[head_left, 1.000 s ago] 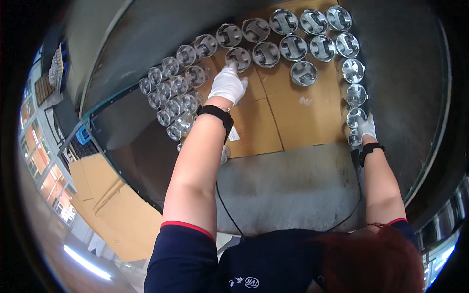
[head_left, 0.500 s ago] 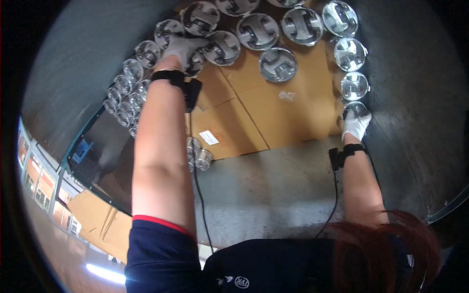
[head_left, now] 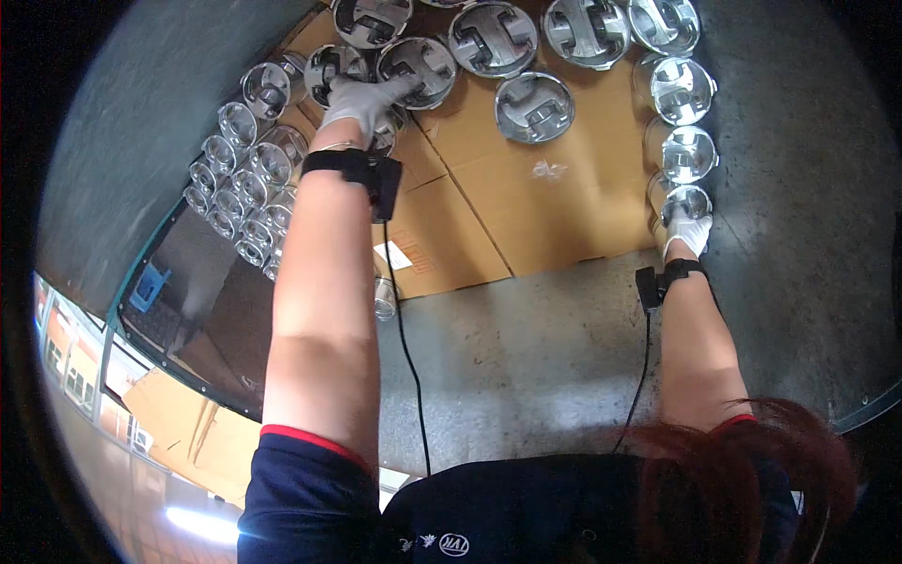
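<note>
left hand [head_left: 362, 101]: now spread wider over pistons [head_left: 423, 64], suggesting handling; right hand [head_left: 690, 231]: against end piston [head_left: 689, 199], hold cannot be told.

Left hand [head_left: 362, 101], gloved, upper left, spread over pistons [head_left: 420, 70]. Right hand [head_left: 691, 233], gloved, right side, at near end piston [head_left: 687, 199] of right column. Cardboard [head_left: 564, 221] mid-frame. One piston [head_left: 535, 106] upper centre, below the row.

Your surroundings look like a factory workshop: piston-like machined metal parts [head_left: 534, 107] stand in rows before you on flattened cardboard [head_left: 573, 216], which lies over a scuffed grey work surface [head_left: 526, 343], and a bright strip of light [head_left: 202, 524] glows at lower left.
</note>
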### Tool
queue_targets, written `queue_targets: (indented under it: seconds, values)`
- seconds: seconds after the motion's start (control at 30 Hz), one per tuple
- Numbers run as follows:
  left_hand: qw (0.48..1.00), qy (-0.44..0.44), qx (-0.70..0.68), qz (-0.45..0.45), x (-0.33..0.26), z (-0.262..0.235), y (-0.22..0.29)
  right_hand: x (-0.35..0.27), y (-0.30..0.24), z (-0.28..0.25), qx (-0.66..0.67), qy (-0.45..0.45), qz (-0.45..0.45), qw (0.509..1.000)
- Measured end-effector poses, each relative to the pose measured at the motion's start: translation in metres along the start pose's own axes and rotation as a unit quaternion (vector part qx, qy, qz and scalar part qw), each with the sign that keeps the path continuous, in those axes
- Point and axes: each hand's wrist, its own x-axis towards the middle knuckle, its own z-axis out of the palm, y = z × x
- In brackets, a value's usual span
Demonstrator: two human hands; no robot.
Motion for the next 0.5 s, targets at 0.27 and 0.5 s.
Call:
queue_targets:
  seconds: [0.27,0.5]
  values:
    - [0.993,0.079,0.066,-0.057,0.012,0.019,-0.004,-0.044,-0.02,-0.006,-0.18,0.021,-0.259,0.949]
    - [0.995,0.049,0.038,-0.084,-0.011,0.011,0.027,-0.072,-0.046,0.001,-0.063,0.091,-0.416,0.903]
